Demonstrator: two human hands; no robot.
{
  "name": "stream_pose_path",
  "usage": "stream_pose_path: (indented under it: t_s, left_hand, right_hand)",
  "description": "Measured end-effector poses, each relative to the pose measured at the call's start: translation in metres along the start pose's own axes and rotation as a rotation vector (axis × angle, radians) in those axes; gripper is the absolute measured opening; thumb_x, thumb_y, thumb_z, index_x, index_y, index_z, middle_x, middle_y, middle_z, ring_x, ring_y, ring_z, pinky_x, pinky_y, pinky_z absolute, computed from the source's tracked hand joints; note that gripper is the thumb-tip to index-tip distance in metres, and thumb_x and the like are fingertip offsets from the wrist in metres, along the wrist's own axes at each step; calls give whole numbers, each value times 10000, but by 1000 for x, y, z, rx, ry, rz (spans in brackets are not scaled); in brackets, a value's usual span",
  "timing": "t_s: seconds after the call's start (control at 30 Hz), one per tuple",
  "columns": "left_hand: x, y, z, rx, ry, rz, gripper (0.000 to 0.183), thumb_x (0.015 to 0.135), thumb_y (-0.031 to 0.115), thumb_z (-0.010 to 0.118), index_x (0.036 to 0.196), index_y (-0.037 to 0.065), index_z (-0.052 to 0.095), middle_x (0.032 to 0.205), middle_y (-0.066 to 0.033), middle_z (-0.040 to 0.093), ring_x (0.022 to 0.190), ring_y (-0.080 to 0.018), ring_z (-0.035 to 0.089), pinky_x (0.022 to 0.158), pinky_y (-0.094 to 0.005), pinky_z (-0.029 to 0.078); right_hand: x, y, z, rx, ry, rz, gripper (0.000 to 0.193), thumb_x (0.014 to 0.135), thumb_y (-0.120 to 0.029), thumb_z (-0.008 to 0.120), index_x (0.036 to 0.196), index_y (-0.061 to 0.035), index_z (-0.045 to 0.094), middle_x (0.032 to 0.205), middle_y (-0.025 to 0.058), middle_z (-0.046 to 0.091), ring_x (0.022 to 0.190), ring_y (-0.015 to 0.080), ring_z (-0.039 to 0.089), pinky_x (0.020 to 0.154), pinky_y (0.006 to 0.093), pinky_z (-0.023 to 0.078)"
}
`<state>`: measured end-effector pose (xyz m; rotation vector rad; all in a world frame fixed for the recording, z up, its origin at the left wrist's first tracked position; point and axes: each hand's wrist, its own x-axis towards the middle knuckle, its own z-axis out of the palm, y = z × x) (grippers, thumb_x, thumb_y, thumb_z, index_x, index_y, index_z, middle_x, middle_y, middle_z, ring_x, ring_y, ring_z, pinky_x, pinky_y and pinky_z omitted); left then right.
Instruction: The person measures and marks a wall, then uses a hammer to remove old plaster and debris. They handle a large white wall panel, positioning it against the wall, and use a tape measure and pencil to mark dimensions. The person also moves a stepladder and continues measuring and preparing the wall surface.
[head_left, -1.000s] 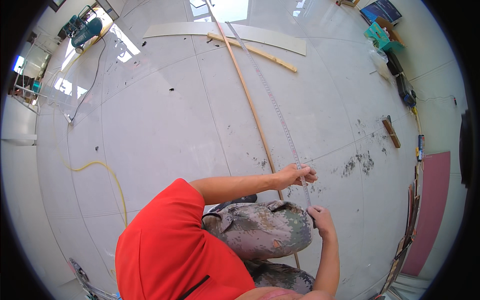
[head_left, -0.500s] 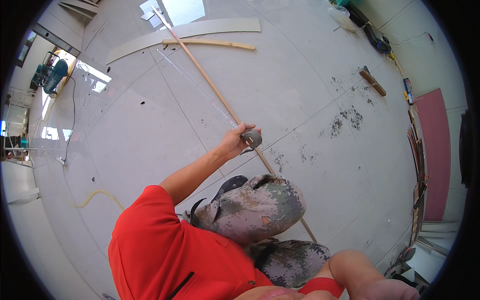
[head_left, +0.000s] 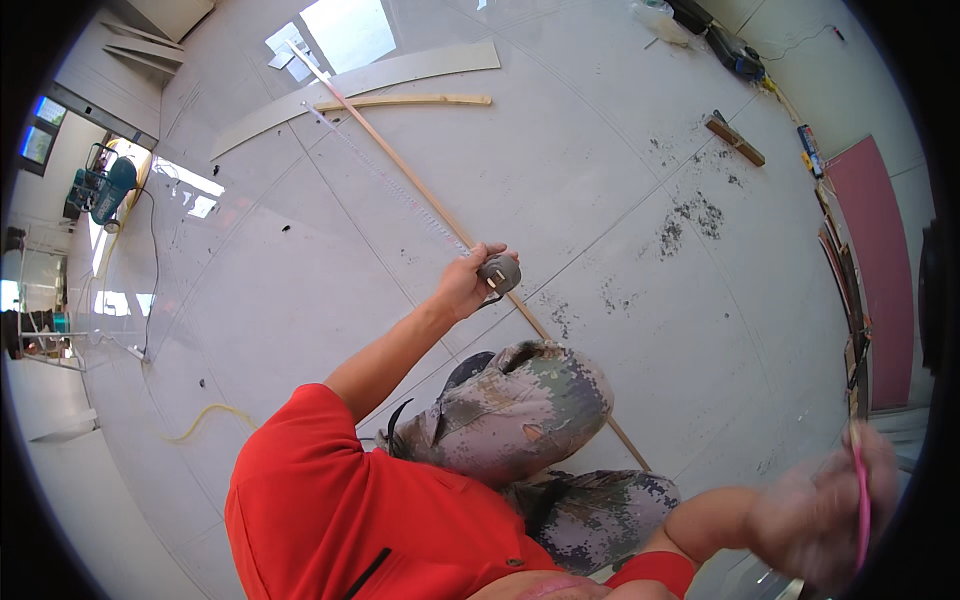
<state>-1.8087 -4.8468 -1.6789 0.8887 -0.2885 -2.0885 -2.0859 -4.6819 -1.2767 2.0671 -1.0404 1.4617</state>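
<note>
A grey tape measure (head_left: 501,275) sits in my left hand (head_left: 464,287), whose fingers close round it above a long thin wooden strip (head_left: 416,186). The pulled-out blade (head_left: 385,180) runs away to the far left, beside the strip. That strip lies on the floor and passes under my bent knee, with its near end showing past the leg. At the lower right my right hand (head_left: 815,505), smeared by motion, is closed on a slim pink stick (head_left: 862,490); whether it is a pencil I cannot tell.
A pale flat board (head_left: 440,66) and a short wooden batten (head_left: 420,101) lie under the strip's far end. To the right are a brown wood block (head_left: 735,142), dark crumbs (head_left: 690,220) and a maroon panel (head_left: 872,270). A teal air compressor (head_left: 105,185) stands far left.
My right hand has swung up and outward at the lower right, and the pink stick has come into view with it. My left hand still grips the tape measure at almost the same spot.
</note>
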Motion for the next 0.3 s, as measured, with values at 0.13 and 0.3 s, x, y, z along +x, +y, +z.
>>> stream_pose_path:
  t_s: [0.13,0.3]
  left_hand:
    - [5,-1,24,143,-159,26,563,1162,435,304,1447,-18,481,1333,-154,676,1263,-244,644,851,-323,577]
    - [14,-20,87,185,-405,-26,625,1149,469,337,1559,0,391,1482,-149,605,1375,-299,575,1121,-374,505]
  right_hand:
    - [-75,64,79,480,-213,1050,176,991,11,470,1127,11,582,944,68,586,864,149,596,921,315,493]
    - [-178,107,143,416,-678,1405,141,866,-59,517,994,-69,575,828,33,529,696,100,476,720,314,521]
